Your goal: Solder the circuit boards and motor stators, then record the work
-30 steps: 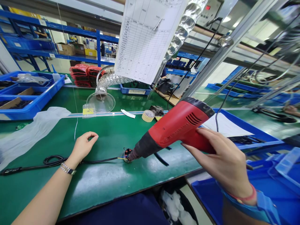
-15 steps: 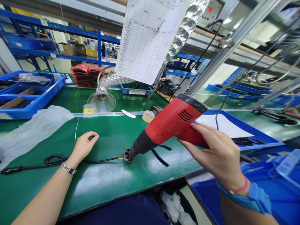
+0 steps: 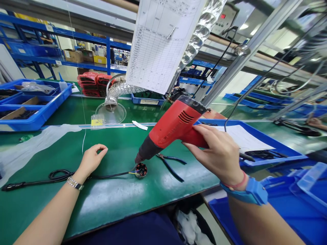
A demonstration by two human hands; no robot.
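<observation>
My right hand (image 3: 217, 154) grips a red heat gun (image 3: 173, 127) by its handle, nozzle pointing down-left just above a small round wound-coil part (image 3: 141, 169) on the green bench (image 3: 117, 197). A black cable (image 3: 61, 177) runs left from that part. My left hand (image 3: 90, 162) rests on the cable with its fingers curled, pinning it to the bench. Black-handled pliers (image 3: 171, 165) lie just right of the part, under the gun.
A clear funnel on a foil hose (image 3: 110, 110) stands behind. Blue bins (image 3: 28, 105) at far left, a blue tray with paper (image 3: 245, 139) at right, a clear plastic bag (image 3: 33, 143) on the left, a hanging paper form (image 3: 160, 44) overhead. Red packs (image 3: 92, 83) sit at the back.
The heat gun has swung left and up, lifting its nozzle off the coil part, which now shows in full. The left hand has stayed put.
</observation>
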